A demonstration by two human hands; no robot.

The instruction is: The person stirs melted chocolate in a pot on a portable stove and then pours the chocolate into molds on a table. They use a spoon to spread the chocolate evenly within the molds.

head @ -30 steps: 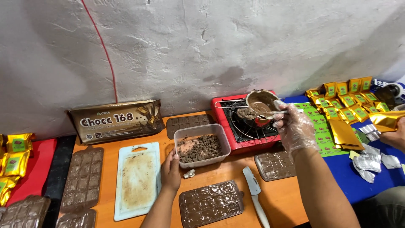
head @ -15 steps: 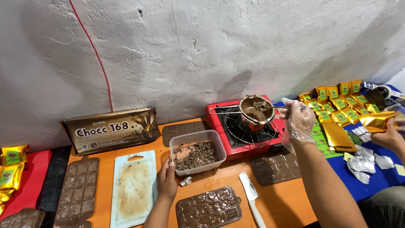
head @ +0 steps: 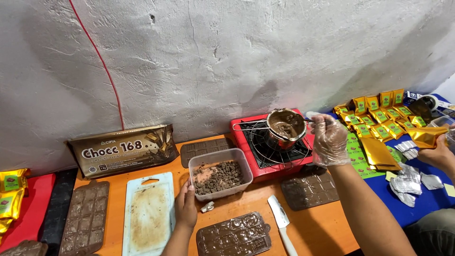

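An orange table (head: 327,227) runs along a rough white wall (head: 227,52). At its back lies a large brown chocolate packet (head: 124,150), the biggest item on the surface. Right of it sits a red portable stove (head: 265,163) with a wire rack on top. A white cutting board (head: 149,214), smeared brown, lies near the front edge, with dark chocolate moulds (head: 86,217) to its left and another filled mould (head: 234,234) to its right.

A clear plastic tub (head: 219,174) of chopped chocolate stands between the board and the stove. The left hand (head: 186,208), bare, rests against the tub's near left corner, fingers curled at its wall.

A small metal pot (head: 284,127) of melted chocolate sits on the stove's rack. The right hand (head: 329,140), in a clear plastic glove, is closed around the pot's handle at its right side.

A white-handled knife (head: 283,224) lies near the front edge. Gold wrappers (head: 379,114) cover a blue surface at the far right, where another person's hand (head: 438,154) holds one.
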